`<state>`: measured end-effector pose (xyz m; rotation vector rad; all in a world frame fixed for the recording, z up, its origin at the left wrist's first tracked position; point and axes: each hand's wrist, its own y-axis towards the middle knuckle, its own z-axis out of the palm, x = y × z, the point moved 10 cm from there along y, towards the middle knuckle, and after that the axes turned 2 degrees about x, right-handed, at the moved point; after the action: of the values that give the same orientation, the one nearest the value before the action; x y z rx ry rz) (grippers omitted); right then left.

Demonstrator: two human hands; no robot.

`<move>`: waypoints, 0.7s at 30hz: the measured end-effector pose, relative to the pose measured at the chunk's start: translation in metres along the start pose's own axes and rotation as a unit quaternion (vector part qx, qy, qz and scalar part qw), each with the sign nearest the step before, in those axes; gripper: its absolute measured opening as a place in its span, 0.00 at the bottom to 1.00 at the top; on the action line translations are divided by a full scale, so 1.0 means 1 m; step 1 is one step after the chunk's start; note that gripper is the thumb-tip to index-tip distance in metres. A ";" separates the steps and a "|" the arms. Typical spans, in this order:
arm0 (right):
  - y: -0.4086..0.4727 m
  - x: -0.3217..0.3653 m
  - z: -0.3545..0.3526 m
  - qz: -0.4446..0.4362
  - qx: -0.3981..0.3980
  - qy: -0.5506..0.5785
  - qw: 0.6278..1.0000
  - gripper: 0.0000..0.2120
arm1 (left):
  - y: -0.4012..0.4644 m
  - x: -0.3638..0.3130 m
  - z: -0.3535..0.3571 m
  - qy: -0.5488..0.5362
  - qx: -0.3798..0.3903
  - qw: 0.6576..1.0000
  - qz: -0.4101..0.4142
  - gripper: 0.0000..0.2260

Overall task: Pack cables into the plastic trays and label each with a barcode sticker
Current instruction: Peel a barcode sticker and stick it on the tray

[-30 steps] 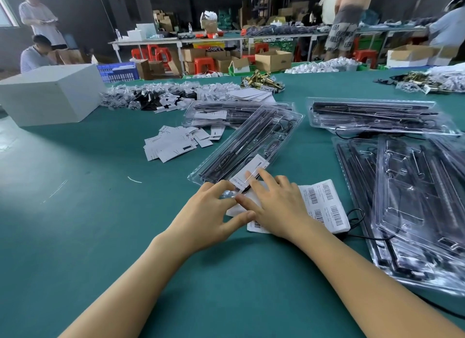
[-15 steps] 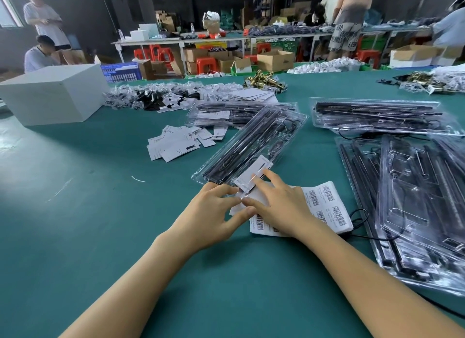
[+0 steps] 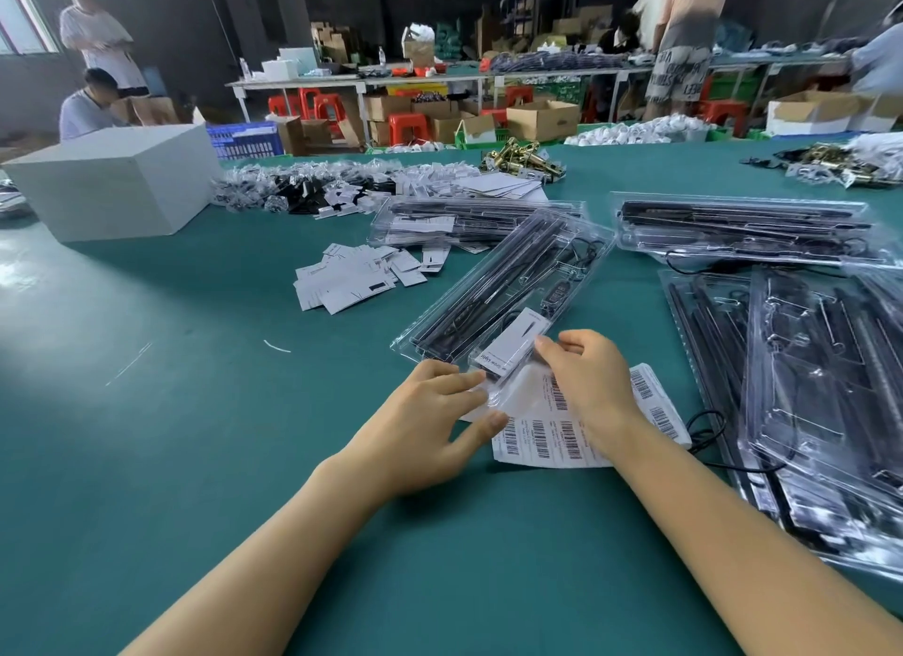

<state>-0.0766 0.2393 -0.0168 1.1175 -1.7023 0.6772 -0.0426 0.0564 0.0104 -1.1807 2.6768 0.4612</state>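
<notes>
A clear plastic tray (image 3: 508,284) packed with black cables lies slanted on the green table, with a white card (image 3: 513,345) under its lid at the near end. My left hand (image 3: 425,426) pinches the tray's near corner between fingers and thumb. My right hand (image 3: 591,386) curls its fingertips on the tray's near right edge, beside the card. A sheet of barcode stickers (image 3: 552,433) lies flat under the tray's end and under both hands.
Stacks of filled trays lie at the right (image 3: 821,401), back right (image 3: 742,235) and behind (image 3: 464,223). Loose white cards (image 3: 352,279) sit left of the tray. A white box (image 3: 117,181) stands far left. People work at tables beyond.
My right fingers left the card and curled at the tray's right edge. My left hand shifted slightly on the near corner. More of the sticker sheet now shows between my hands.
</notes>
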 end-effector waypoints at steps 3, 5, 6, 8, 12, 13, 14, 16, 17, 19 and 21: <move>0.003 -0.001 0.001 0.024 0.011 0.029 0.999 0.14 | 0.000 -0.007 0.006 0.018 0.017 0.999 0.024 0.28; 0.004 -0.003 0.002 0.047 0.022 0.058 0.997 0.11 | -0.001 -0.012 0.008 0.010 0.022 0.999 0.040 0.28; 0.005 -0.003 0.002 0.055 0.024 0.065 0.996 0.11 | -0.001 -0.014 0.007 -0.002 0.021 0.999 0.047 0.27; 0.006 -0.003 0.002 0.059 0.023 0.065 0.996 0.13 | -0.001 -0.019 0.007 -0.019 0.019 0.998 0.062 0.23; 0.006 0.003 0.002 0.041 0.014 -0.022 0.999 0.20 | 0.002 -0.023 0.011 -0.020 0.024 0.997 0.073 0.21; 0.007 0.004 0.003 0.042 0.017 -0.041 0.998 0.20 | 0.003 -0.020 0.014 -0.020 0.033 0.997 0.067 0.22; 0.008 0.005 0.004 0.042 0.022 -0.055 0.997 0.18 | 0.003 -0.018 0.017 -0.023 0.040 0.997 0.063 0.23; 0.009 0.005 0.006 0.048 0.034 -0.070 0.996 0.17 | 0.004 -0.014 0.019 -0.043 0.049 0.996 0.055 0.24; 0.010 0.005 0.005 0.054 0.039 -0.070 0.995 0.16 | 0.004 -0.012 0.020 -0.062 0.049 0.996 0.048 0.24; 0.012 0.003 0.006 0.067 0.049 -0.061 0.995 0.14 | 0.006 -0.008 0.019 -0.107 0.040 0.993 0.031 0.21; 0.013 0.001 0.008 0.079 0.062 -0.037 0.994 0.11 | 0.007 -0.006 0.016 -0.153 0.027 0.988 0.023 0.17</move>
<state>-0.0916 0.2381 -0.0178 1.1121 -1.8483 0.8591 -0.0435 0.0706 -0.0011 -0.9472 2.4402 0.5255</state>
